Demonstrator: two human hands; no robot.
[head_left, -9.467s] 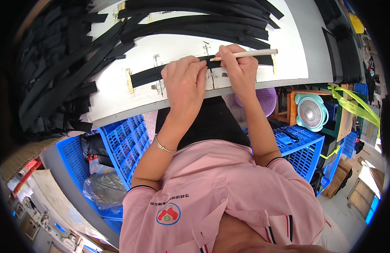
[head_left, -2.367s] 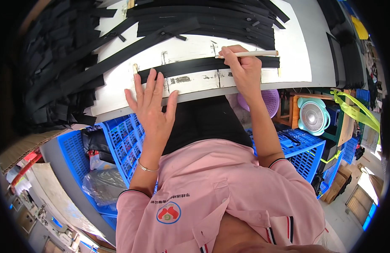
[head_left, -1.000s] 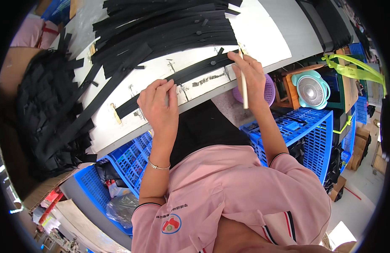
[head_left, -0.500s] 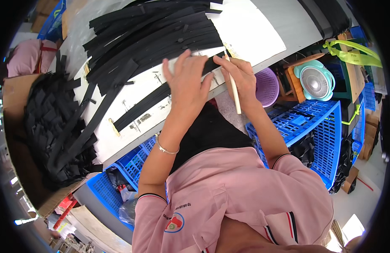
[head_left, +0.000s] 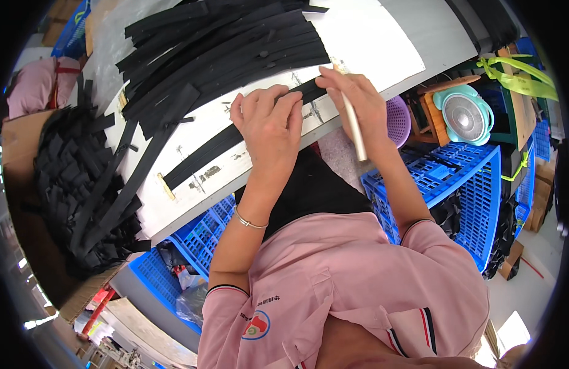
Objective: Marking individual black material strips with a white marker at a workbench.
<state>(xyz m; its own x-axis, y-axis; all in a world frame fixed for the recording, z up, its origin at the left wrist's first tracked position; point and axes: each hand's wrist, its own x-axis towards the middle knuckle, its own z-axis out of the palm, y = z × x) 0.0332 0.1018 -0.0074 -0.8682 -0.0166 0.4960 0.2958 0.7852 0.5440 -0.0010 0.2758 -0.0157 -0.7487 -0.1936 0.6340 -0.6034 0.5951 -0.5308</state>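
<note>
A long black fabric strip (head_left: 201,155), zipper-like, lies along the near edge of a white board (head_left: 383,37). Across its middle rests my left hand (head_left: 269,120), fingers bent a little apart with the tips down on the strip. My right hand (head_left: 358,104) is closed around a slim cream-white pen-like stick (head_left: 356,132), whose back end points toward me. Its fingertips meet the strip's right end; the stick's tip is hidden by the fingers. Beyond both hands, a pile of similar black strips (head_left: 235,67) covers the board.
A cardboard box (head_left: 23,141) full of black strips stands at the left, with a few strips trailing onto the board. Blue plastic crates (head_left: 481,209) sit below the table on both sides. At the right are a purple basket (head_left: 398,120) and a teal fan (head_left: 463,114).
My left hand has come down onto the strip, its fingers drawn closer together. My right hand has shifted slightly right with the white stick still in it.
</note>
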